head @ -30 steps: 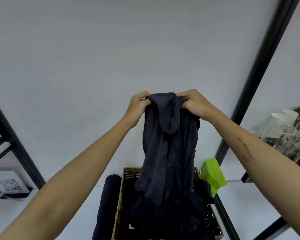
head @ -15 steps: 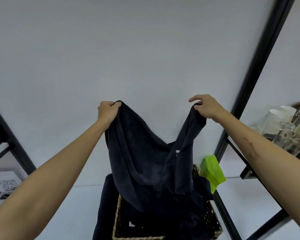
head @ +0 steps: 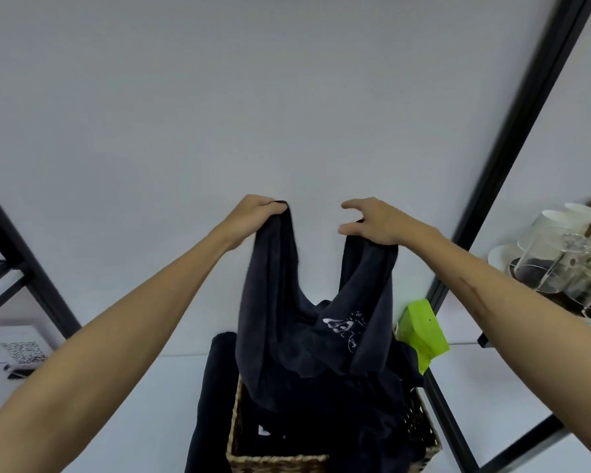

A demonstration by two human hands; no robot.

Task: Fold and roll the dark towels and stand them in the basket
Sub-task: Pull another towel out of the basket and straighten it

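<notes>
Your left hand [head: 255, 213], just left of centre frame, is closed tight on one top corner of the dark towel [head: 307, 329]. Your right hand [head: 376, 221], just right of centre, has the forefinger and thumb spread loose; the other corner seems pinned under the palm and lower fingers, though that grip is partly hidden. The towel hangs between both hands in a deep sag, and its lower part drops to the mouth of the wicker basket [head: 277, 460] at bottom centre; whether it touches what lies inside you cannot tell.

The cloth looks soft, limp and light: it drapes in folds and holds no shape of its own, so it should not slip but will bunch wherever you let it go slack. Taking it by the two top corners, pulled apart until the top edge runs straight, would likely be the cleanest start for a fold. A pale printed mark [head: 342, 326] shows on its right half.

Count, from this single head view: one towel in your hands; one dark roll [head: 212, 397] hanging beside the basket's left wall; more dark cloth inside, number unclear. One basket. One green object [head: 422, 331] at right. Several clear glasses [head: 553, 257] on the shelf at far right. One QR card [head: 21, 349] at lower left on the tabletop [head: 133, 404].
</notes>
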